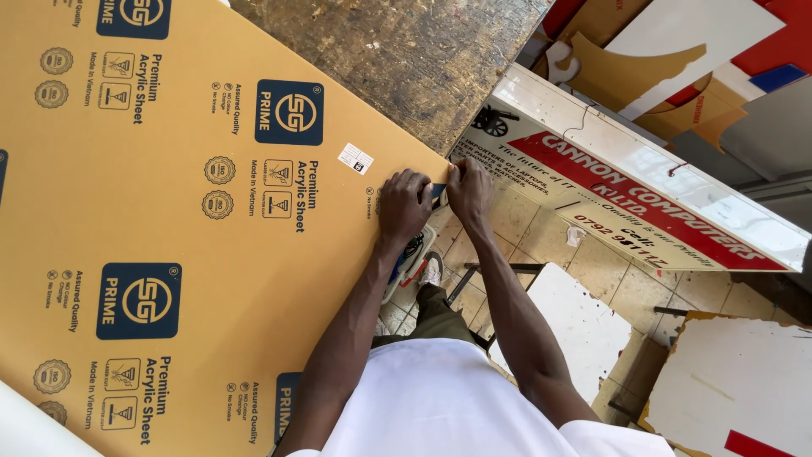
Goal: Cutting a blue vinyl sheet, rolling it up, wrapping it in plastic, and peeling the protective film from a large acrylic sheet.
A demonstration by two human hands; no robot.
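A large acrylic sheet (178,228) in tan protective paper with blue square prints fills the left of the view. My left hand (404,203) lies on the sheet at its right edge, fingers curled over the rim. My right hand (469,190) closes on the same edge from the other side, knuckle to knuckle with the left. A small dark blue thing (439,194) shows between the two hands; what it is cannot be told. A small white sticker (355,158) sits on the paper just left of my left hand.
A rough worn board (397,59) lies beyond the sheet. A long white and red sign panel (643,203) runs slantwise at the right. White offcuts (584,326) (744,381) and a metal frame (499,269) stand on the tiled floor by my shoe (432,269).
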